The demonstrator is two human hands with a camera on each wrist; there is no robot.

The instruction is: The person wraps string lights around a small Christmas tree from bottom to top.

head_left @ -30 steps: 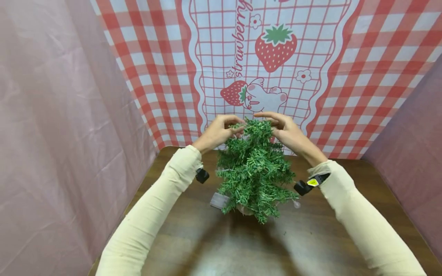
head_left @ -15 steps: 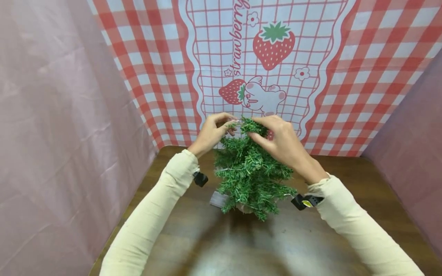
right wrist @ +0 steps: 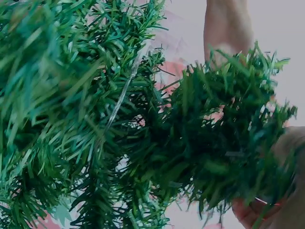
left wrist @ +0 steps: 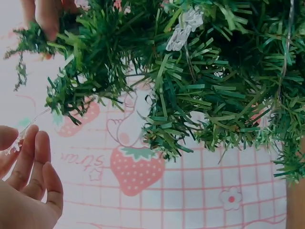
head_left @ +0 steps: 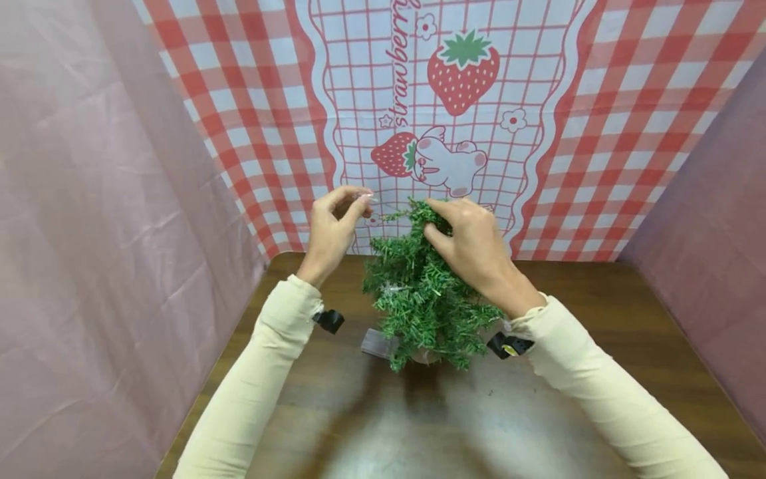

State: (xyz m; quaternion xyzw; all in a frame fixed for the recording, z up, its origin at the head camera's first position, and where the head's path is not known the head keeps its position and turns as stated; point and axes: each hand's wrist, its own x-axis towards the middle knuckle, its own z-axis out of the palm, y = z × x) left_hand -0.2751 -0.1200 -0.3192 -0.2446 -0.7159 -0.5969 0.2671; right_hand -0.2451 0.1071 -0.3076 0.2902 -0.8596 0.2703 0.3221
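A small green artificial Christmas tree stands on the wooden table. My left hand is up to the left of its tip, thumb and fingers pinching a clear snowflake-shaped ornament. From that ornament a thin wire runs back to a branch. My right hand grips the tree's top between thumb and fingers; foliage partly covers them in the right wrist view. Another clear ornament lies among the branches, and clear wire threads through the needles.
A greyish box sits on the table left of the tree's base. Behind the table hangs a red-checked strawberry cloth, with pink curtains at the sides. Dark camera mounts are strapped to the wrists.
My left hand has moved left, away from the treetop, with the ornament in its fingers. My right hand has come in from the right side and taken hold of the top.
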